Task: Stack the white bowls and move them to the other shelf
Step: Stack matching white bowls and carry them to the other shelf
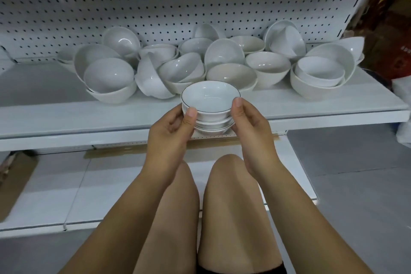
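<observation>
A small stack of white bowls (210,104) with thin dark rims, three by the look of it, is held upright in front of the middle shelf (66,115). My left hand (171,129) grips the stack's left side with the thumb on the wall. My right hand (249,122) grips its right side, thumb up by the top rim. Behind the stack, several loose white bowls (231,73) lie jumbled and tilted across the shelf, some nested in each other.
A white pegboard back panel (155,6) closes the shelf behind the bowls. A lower shelf (55,196) runs beneath, with brown cardboard (15,176) at its left. My bare knees (200,196) are below the hands. Bags (387,29) stand at the right.
</observation>
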Available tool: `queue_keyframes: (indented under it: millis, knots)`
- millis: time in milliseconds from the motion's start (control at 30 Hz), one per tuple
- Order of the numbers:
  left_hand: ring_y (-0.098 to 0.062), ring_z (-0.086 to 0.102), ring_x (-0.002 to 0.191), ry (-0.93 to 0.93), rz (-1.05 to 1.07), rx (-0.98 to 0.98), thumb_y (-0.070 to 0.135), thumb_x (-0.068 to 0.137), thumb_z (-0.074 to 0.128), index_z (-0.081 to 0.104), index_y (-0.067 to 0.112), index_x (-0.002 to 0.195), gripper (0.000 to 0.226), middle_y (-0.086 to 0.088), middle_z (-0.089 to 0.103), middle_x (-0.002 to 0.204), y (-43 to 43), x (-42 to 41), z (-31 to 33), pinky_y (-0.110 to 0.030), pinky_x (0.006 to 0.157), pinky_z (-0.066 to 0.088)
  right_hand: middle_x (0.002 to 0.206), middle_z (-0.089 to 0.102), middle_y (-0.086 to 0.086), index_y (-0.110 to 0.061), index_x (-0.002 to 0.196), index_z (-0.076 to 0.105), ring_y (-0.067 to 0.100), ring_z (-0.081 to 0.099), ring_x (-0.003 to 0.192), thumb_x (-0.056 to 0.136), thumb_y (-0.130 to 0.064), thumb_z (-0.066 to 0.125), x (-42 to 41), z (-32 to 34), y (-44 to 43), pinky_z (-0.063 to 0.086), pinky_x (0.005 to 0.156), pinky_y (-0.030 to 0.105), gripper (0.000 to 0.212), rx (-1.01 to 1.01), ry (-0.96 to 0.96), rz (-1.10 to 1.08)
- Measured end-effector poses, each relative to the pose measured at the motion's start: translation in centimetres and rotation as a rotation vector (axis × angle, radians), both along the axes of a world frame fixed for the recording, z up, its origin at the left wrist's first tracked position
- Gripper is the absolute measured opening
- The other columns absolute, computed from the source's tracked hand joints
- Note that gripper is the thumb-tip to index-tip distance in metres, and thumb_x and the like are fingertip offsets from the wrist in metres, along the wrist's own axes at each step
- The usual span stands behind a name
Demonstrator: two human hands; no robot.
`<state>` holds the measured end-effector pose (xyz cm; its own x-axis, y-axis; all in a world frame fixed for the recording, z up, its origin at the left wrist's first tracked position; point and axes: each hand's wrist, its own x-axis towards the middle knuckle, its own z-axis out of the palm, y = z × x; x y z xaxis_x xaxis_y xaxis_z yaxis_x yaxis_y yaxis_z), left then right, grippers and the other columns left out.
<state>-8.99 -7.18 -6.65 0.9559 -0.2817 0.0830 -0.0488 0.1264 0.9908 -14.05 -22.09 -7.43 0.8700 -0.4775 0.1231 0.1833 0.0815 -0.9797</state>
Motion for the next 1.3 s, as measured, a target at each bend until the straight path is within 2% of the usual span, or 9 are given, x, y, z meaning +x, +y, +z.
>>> queue_keyframes:
  millis: [167,367,700,867,967,1067,1133,1200,1300]
  knots:
    - [-0.004,0.068,0.113,-0.027,0.002,0.051,0.039,0.095,0.062,0.069,0.023,0.126,0.036,0.011,0.076,0.115,2.7,1.9,-0.1,-0.036,0.108,0.051,0.117,0.076,-0.007,-0.020,0.119,0.072,0.008,0.068,0.116,0.103,-0.043,0.056,2.4,-0.1,1.8,0.051,0.105,0.036,0.032,-0.011,0.016,0.060]
    - [-0.006,0.065,0.121,-0.106,-0.050,0.108,0.027,0.080,0.080,0.062,0.020,0.135,0.059,0.010,0.072,0.126,2.9,3.3,-1.5,-0.031,0.107,0.050,0.118,0.076,-0.006,-0.018,0.122,0.071,0.009,0.068,0.115,0.099,-0.044,0.062,3.6,-0.8,2.0,0.052,0.105,0.038,0.035,-0.019,0.050,0.054]
    - [0.014,0.056,0.113,-0.227,0.053,0.350,0.048,0.055,0.097,0.046,0.029,0.135,0.096,0.027,0.060,0.123,1.0,5.8,-2.2,-0.010,0.089,0.051,0.107,0.078,-0.007,-0.018,0.119,0.071,0.007,0.072,0.104,0.100,-0.036,0.063,4.1,-0.4,0.5,0.058,0.095,0.029,0.028,-0.194,0.107,0.055]
    - [0.009,0.054,0.120,-0.242,-0.015,0.421,0.057,0.041,0.099,0.038,0.028,0.141,0.120,0.025,0.056,0.131,1.3,7.2,-2.5,-0.018,0.096,0.048,0.103,0.078,-0.010,-0.021,0.112,0.074,0.005,0.072,0.101,0.101,-0.038,0.060,4.3,1.0,-2.0,0.053,0.090,0.017,0.025,-0.448,0.167,0.155]
    - [0.015,0.051,0.117,-0.263,-0.031,0.447,0.058,0.038,0.098,0.037,0.029,0.143,0.124,0.027,0.056,0.131,1.6,7.4,-2.8,-0.009,0.091,0.044,0.097,0.079,-0.008,-0.024,0.105,0.076,0.007,0.074,0.097,0.098,-0.042,0.063,4.7,1.5,-3.0,0.056,0.092,0.026,0.024,-0.532,0.209,0.190]
    - [0.003,0.056,0.121,-0.291,0.021,0.454,0.067,0.036,0.093,0.040,0.030,0.142,0.125,0.025,0.058,0.131,1.6,7.4,-3.2,-0.021,0.097,0.048,0.087,0.079,-0.001,-0.019,0.094,0.080,0.021,0.076,0.090,0.096,-0.047,0.066,5.8,2.3,-4.2,0.059,0.091,0.048,0.031,-0.641,0.133,0.092]
    - [0.001,0.056,0.122,-0.307,0.032,0.467,0.071,0.037,0.090,0.039,0.032,0.142,0.123,0.026,0.059,0.132,1.7,7.4,-3.4,-0.022,0.098,0.048,0.082,0.078,0.004,-0.017,0.085,0.078,0.026,0.076,0.084,0.095,-0.042,0.070,7.1,3.5,-5.4,0.059,0.087,0.053,0.028,-0.644,0.024,-0.021]
    - [0.003,0.055,0.121,-0.321,0.025,0.476,0.072,0.039,0.089,0.038,0.035,0.143,0.122,0.027,0.059,0.132,1.7,7.5,-3.7,-0.016,0.095,0.046,0.083,0.078,0.002,-0.020,0.085,0.077,0.023,0.076,0.084,0.095,-0.039,0.071,9.0,5.1,-6.5,0.060,0.089,0.049,0.023,-0.650,-0.017,-0.059]
    - [0.005,0.053,0.120,-0.352,0.018,0.495,0.073,0.042,0.087,0.034,0.035,0.145,0.122,0.027,0.057,0.133,1.8,7.5,-3.9,-0.012,0.094,0.042,0.089,0.075,-0.006,-0.022,0.089,0.075,-0.001,0.069,0.085,0.096,-0.035,0.071,12.8,7.2,-7.7,0.054,0.086,0.020,0.016,-0.787,0.010,-0.031]
